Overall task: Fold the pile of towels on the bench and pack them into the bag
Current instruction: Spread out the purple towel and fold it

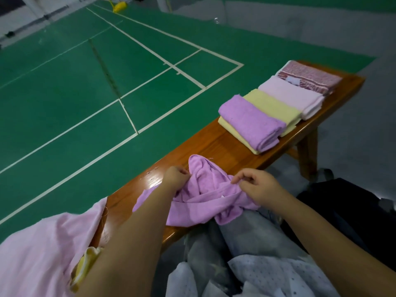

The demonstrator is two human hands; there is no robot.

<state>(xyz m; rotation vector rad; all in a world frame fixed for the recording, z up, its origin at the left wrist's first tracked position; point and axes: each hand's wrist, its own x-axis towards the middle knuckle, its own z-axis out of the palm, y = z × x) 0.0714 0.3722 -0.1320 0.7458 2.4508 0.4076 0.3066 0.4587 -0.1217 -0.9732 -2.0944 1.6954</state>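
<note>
A crumpled purple towel (205,194) lies on the wooden bench (205,144) right in front of me. My left hand (176,175) pinches its left edge and my right hand (257,185) pinches its right edge, both with curled fingers. Farther along the bench lie folded towels: a purple one (250,121) on top of a yellow one (274,108), then a pale pink one (293,95) and a red patterned one (310,77). A loose pink towel (42,249) and a yellow cloth (85,266) lie at the near left. A dark bag (351,213) sits on the floor at right.
The bench runs from the near left to the far right beside a green court floor (85,93) with white lines. Grey floor lies right of the bench. My knees in grey trousers (231,243) are below the bench edge.
</note>
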